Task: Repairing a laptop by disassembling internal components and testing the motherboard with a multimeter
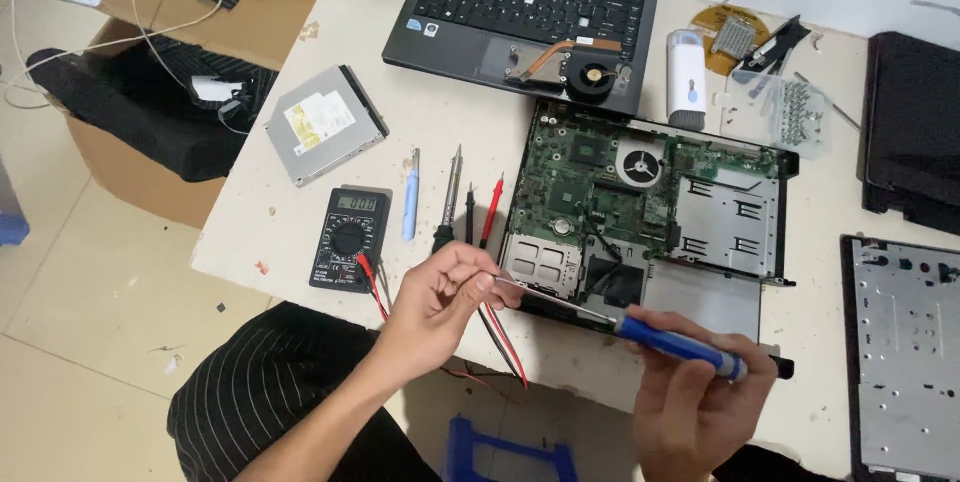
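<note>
My right hand (690, 397) is closed around the blue handle of a screwdriver (680, 346), held over the table's (300, 232) near edge. My left hand (440, 297) pinches the tip of its metal shaft between thumb and fingertips. Just beyond lies an opened laptop base (650, 202) with its green circuit board bare. A black multimeter (350, 237) sits near the near left corner, and a laptop keyboard deck (520, 17) lies at the far edge.

An opened laptop base (650, 207) is set on the table (450, 132), a multimeter (349, 238) left of it, a keyboard panel (520, 17) behind
</note>
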